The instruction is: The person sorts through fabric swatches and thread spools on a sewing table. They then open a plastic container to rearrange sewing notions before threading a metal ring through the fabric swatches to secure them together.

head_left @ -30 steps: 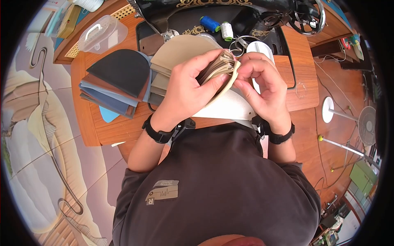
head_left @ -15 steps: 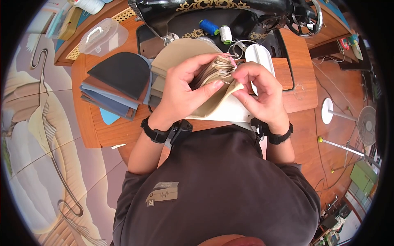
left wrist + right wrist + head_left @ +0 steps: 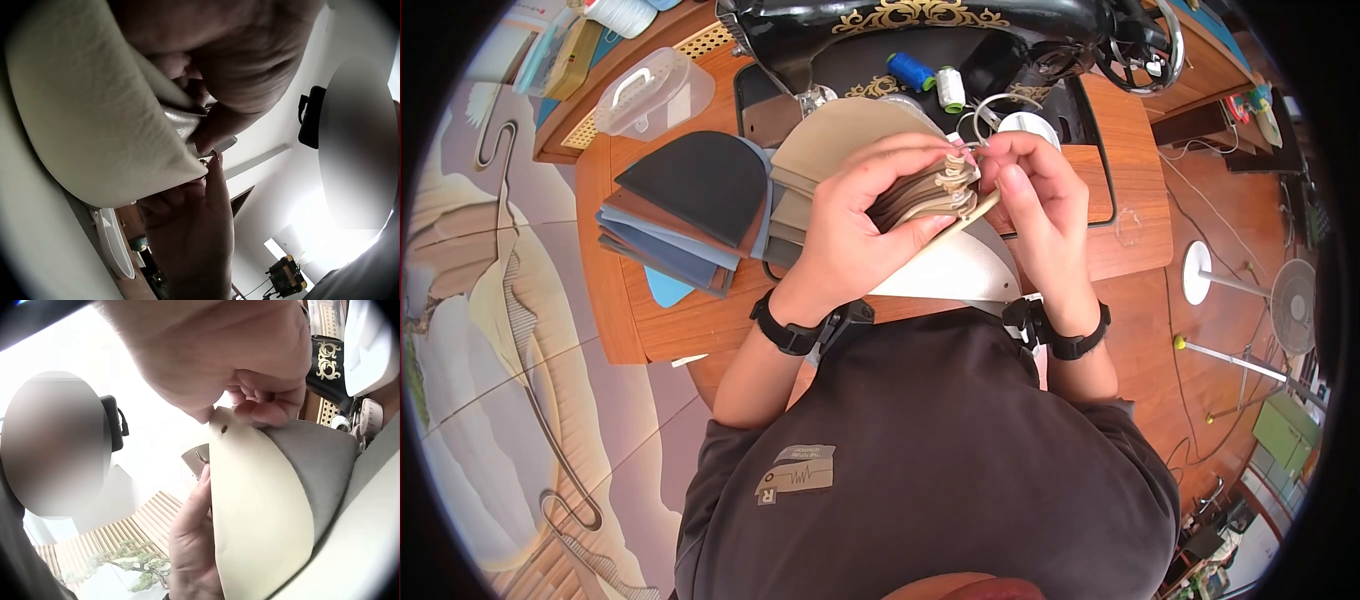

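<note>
My left hand (image 3: 840, 230) grips a thick bundle of tan and brown leather swatches (image 3: 915, 195), thumb along the near side. A cream swatch (image 3: 256, 512) lies outermost, with a small punched hole near its narrow corner. At that corner my right hand (image 3: 1045, 205) pinches the cream swatch between thumb and curled fingers. An open-looking metal ring (image 3: 1008, 97) stands just beyond the fingertips, partly hidden by them. A pale, curved sheet (image 3: 950, 265) spreads below the bundle. Wider tan swatches (image 3: 840, 135) fan out behind my left hand.
Black, brown and blue swatches (image 3: 700, 185) lie fanned at the table's left. Behind stands a black sewing machine (image 3: 1000, 40) with blue (image 3: 911, 71) and white (image 3: 949, 90) thread spools before it. A clear plastic box (image 3: 655, 95) sits back left; a white piece (image 3: 1035, 125) lies behind my right hand.
The cream swatch's corner, bent up half a second ago, now lies straighter against the bundle. My right fingers have shifted up toward the metal ring, which stands higher. My left hand keeps its grip.
</note>
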